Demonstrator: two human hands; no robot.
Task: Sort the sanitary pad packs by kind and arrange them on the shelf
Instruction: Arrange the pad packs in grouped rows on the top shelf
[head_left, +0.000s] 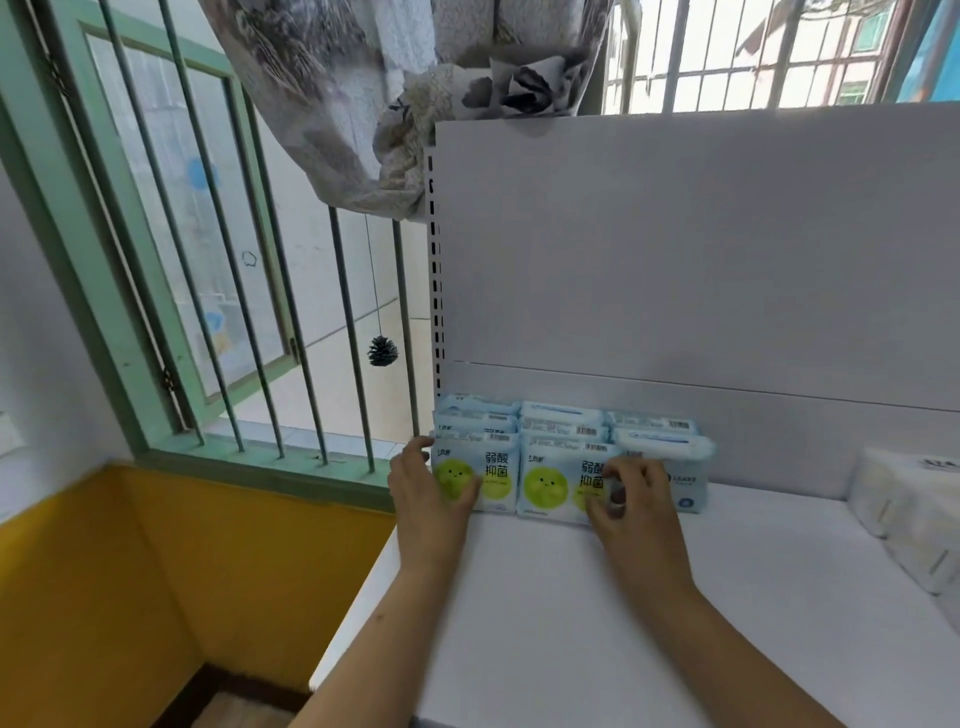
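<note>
My left hand (431, 483) lies flat on a soft green-dot pack (475, 480). At 3 o'clock, my right hand (631, 499) has fingers curled on the next pack (558, 486) on the smooth white shelf (571, 623).

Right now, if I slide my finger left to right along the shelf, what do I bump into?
left hand → left green-circle pack → middle green-circle pack → right hand → blue-marked pack → white packs
</note>
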